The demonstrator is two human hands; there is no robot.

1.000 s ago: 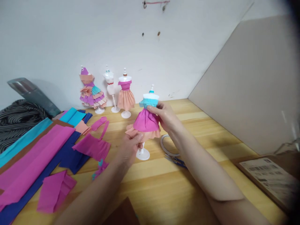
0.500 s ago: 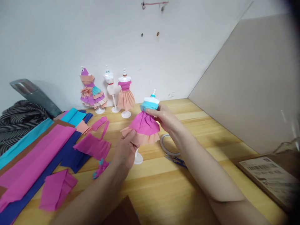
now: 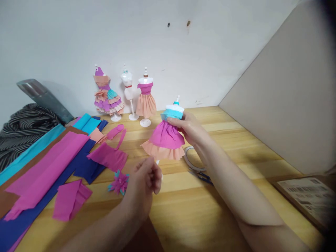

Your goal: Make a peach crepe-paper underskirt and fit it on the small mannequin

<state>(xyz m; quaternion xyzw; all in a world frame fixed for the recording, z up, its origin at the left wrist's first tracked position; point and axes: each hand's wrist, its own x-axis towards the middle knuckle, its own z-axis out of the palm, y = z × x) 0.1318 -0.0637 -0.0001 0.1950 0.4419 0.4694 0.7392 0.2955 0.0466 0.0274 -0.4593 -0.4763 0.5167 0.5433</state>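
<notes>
A small white dress form wears a paper dress (image 3: 168, 134) with a light-blue top band, a magenta skirt and a peach lower ruffle. My right hand (image 3: 190, 127) grips the form at the waist, thumb in front on the bodice and fingers hidden behind. Just below the peach hem, my left hand (image 3: 145, 175) is curled closed, with nothing visible in it. It covers most of the form's white stand. Left of that hand lies a magenta and blue paper flower (image 3: 119, 182). Under my right forearm are a roll of tape (image 3: 193, 159) and blue-handled scissors (image 3: 202, 176).
Along the wall stand a ruffled-dress form (image 3: 107, 94), a bare form (image 3: 129, 92) and one in a peach skirt (image 3: 146, 101). Coloured crepe paper sheets (image 3: 49, 164) and magenta pieces (image 3: 72, 200) cover the left. A labelled cardboard box (image 3: 301, 196) sits right, beside a side panel (image 3: 288, 87).
My left hand has let go of the peach hem and drawn down, its fingers now curled. My right hand keeps its hold on the dress form. The camera view has shifted slightly.
</notes>
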